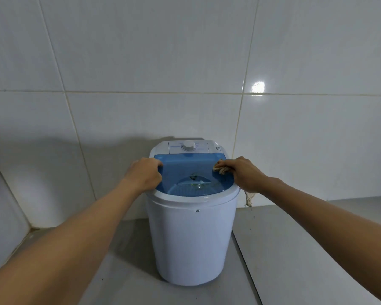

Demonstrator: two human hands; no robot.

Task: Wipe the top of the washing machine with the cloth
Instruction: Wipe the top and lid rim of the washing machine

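A small white washing machine (191,238) stands on the grey floor against the tiled wall. Its top is a translucent blue lid (189,170), with a white control panel and a round dial (188,147) behind it. My left hand (144,172) grips the left edge of the machine's top. My right hand (242,172) presses a beige cloth (220,169) onto the right side of the lid. One end of the cloth hangs down past the machine's right side, below my wrist.
White tiled walls (185,62) rise behind and to the left, meeting in a corner at the lower left. The grey floor (295,249) spreads around the machine, with a tile joint running diagonally on the right.
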